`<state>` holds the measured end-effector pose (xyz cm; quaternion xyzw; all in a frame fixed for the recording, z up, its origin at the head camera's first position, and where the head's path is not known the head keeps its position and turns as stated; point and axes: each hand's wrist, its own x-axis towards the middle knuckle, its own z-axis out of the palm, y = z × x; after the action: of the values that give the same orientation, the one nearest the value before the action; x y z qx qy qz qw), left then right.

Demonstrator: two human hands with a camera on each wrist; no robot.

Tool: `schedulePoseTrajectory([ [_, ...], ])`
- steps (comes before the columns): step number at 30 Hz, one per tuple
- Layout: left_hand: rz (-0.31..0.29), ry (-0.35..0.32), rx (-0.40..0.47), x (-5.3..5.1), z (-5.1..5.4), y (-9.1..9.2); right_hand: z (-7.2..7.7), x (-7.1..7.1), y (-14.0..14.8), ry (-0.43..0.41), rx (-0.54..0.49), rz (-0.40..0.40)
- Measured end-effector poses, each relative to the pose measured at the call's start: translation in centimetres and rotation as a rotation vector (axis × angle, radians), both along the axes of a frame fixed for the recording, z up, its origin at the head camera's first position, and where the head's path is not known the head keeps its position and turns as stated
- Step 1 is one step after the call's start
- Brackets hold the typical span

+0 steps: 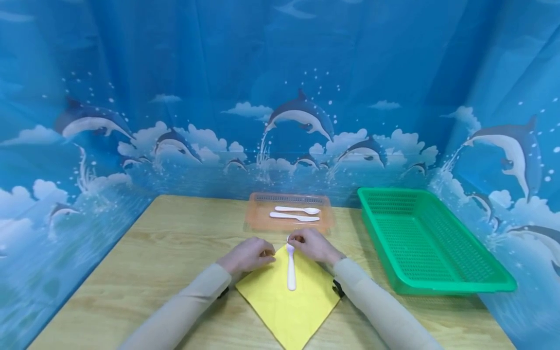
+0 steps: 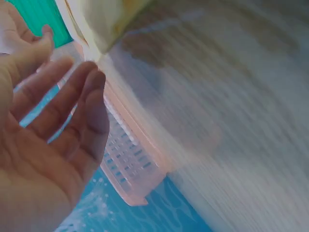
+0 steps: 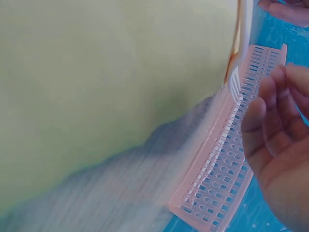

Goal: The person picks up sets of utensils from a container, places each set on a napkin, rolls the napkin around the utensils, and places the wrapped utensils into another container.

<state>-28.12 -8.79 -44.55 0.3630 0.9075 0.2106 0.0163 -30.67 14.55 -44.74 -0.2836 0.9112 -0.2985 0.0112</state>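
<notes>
A white plastic fork [image 1: 291,274] lies on a yellow napkin [image 1: 302,311], its handle toward me and its tines pointing away. The napkin is set cornerwise on the table. My right hand [image 1: 312,244] hovers at the fork's tined end with loosely bent fingers; the right wrist view shows a gap between the fingertips [image 3: 256,113] and the tines. Over the napkin's left far edge, my left hand [image 1: 250,254] stays off the fork, its fingers slightly bent and holding nothing. In the left wrist view its palm [image 2: 43,159] faces the camera.
Behind the napkin stands a pink see-through basket [image 1: 258,221] with a white spoon [image 1: 309,211] and a white knife [image 1: 306,218] in it. A large green basket [image 1: 395,270] occupies the right side of the wooden table [image 1: 144,262]. Blue dolphin-print curtain [image 1: 218,73] surrounds the table.
</notes>
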Motion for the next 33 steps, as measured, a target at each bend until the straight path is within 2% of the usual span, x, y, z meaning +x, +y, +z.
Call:
schedulePoseTrajectory([
  [6,0.2,0.061,0.036,-1.4,0.0,-0.3,0.3,-0.8,-0.1,0.113,-0.067,-0.084],
  [14,0.351,0.089,0.079,-2.4,0.7,-1.1,0.9,-1.7,-0.2,0.102,-0.093,-0.193],
  [21,0.515,0.181,0.126,-3.5,1.3,-1.3,1.3,-2.4,0.0,0.191,-0.079,-0.29],
  [24,0.594,0.229,0.093,-3.8,1.3,-1.3,1.2,-2.7,-0.1,0.22,-0.048,-0.331],
  [27,0.648,0.226,0.012,-4.0,1.3,-1.3,1.2,-2.9,-0.2,0.234,-0.002,-0.367],
  [31,0.666,0.169,-0.074,-4.2,1.1,-1.2,1.2,-3.3,-0.3,0.229,0.061,-0.366],
  [33,0.659,0.142,-0.097,-4.3,1.0,-1.2,1.1,-3.6,-0.4,0.194,0.094,-0.347],
])
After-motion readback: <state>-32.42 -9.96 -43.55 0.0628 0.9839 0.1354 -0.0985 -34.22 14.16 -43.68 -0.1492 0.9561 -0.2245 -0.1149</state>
